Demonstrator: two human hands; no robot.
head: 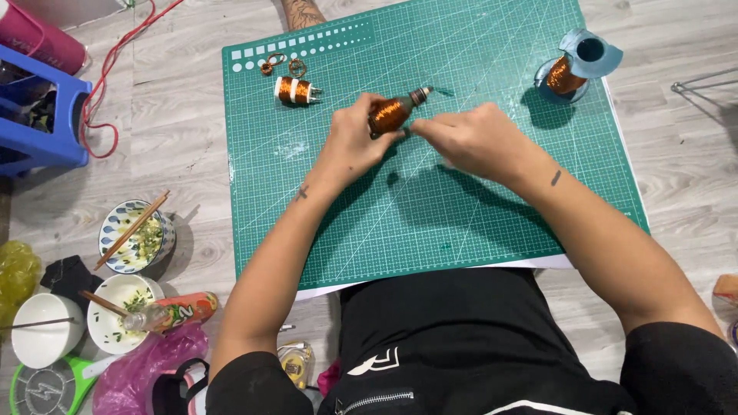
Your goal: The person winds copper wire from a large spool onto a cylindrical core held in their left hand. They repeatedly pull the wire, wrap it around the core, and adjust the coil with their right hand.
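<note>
Above green mat (477, 223), fingers (367, 115) around copper coil (390, 114)

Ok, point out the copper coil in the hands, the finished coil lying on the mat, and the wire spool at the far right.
Held copper coil (390, 114), head view: on its wound copper middle.
Finished coil (295, 90), head view: on the copper winding between its white ends.
Wire spool (565, 75), head view: on the copper wire below the blue flange.

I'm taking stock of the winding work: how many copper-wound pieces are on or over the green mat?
3: one coil held in the left hand at mat centre, one small bobbin lying near the mat's top left, and one blue spool at the top right corner. None seems hidden.
</note>
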